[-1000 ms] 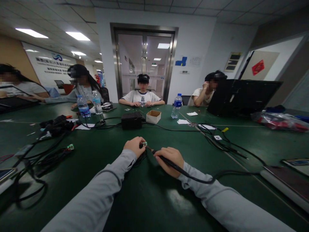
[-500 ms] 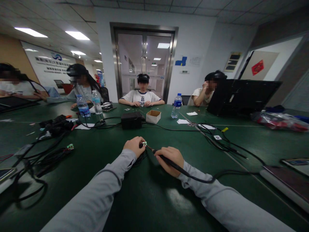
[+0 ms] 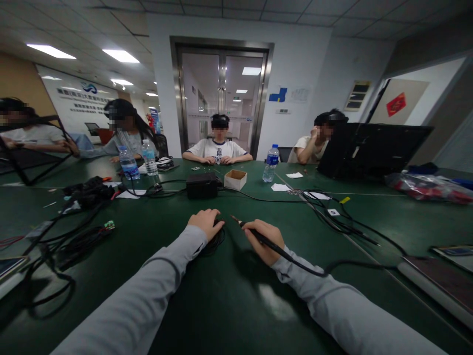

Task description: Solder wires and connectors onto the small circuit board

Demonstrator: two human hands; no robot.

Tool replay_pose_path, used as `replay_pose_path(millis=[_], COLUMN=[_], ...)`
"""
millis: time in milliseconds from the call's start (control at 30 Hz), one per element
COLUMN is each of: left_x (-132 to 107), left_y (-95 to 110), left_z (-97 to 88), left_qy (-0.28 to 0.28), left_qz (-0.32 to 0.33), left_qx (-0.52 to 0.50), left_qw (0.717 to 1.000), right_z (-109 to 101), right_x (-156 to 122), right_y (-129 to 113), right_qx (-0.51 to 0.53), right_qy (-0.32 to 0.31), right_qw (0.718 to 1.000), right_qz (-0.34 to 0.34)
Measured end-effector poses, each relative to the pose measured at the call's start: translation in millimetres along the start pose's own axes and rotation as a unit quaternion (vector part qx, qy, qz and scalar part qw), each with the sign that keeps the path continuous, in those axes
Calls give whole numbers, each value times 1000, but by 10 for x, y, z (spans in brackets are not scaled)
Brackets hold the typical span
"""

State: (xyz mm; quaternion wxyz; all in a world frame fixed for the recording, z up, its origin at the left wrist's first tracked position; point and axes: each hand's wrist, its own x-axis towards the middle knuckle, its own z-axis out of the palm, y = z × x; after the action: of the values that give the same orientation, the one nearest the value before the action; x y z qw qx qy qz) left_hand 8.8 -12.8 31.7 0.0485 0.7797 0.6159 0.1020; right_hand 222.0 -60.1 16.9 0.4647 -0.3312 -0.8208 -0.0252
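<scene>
One head-level view looks forward and down over the green table (image 3: 221,310).

12 o'clock: white wall (image 3: 306,59) with steel-framed glass door (image 3: 222,84); blue poster (image 3: 278,94) at 1, and at 2 a red diamond-shaped sheet (image 3: 396,104) on a pale panel (image 3: 416,96). Tiled ceiling (image 3: 207,19) dim overall, lamps (image 3: 121,55) lit at 10 to 11, above a white sign (image 3: 83,98) and tan wall (image 3: 18,74) toward 10. Dark green table (image 3: 207,315) spans 9 to 3; black chair (image 3: 161,145) behind it at 11.
</scene>
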Motion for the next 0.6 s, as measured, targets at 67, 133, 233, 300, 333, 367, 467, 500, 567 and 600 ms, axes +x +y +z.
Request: replay_pose_path(millis=[67,133,233,300,333,367,467,500,567,600], left_x=[-131,-304,-528,-585,-582,-562,-460,-432,-415,-429], left_y=[11,0,-83,-194,-271,-363,-743,-904,-1272,-1472], left_z=[-39,-45,-21,-15,-21,-34,-111,-147,-231,-278], left_qy=[-6,-22,-42,-36,-31,-27,-36,-42,-39,-28], left_qz=[-11,-1,45,57,52,40,-30,-56,-104,-121], left_qx=[18,23,18,17,23,32,75,91,123,133], left_qw=[1000,999,998,998,998,998,996,993,986,983], right_z=[2,2,-2,-2,0,3,19,24,31,32], right_x=[3,6,12,13,11,8,-10,-16,-24,-25], right_y=[25,41,42,35,33,33,45,52,62,64], right_qx=[5,13,17,16,16,16,21,22,24,24], right_qy=[14,20,13,7,4,2,-7,-7,-10,-15], right_qw=[1000,999,999,999,999,1000,1000,1000,999,999], right_qz=[16,27,31,30,27,24,18,20,24,24])
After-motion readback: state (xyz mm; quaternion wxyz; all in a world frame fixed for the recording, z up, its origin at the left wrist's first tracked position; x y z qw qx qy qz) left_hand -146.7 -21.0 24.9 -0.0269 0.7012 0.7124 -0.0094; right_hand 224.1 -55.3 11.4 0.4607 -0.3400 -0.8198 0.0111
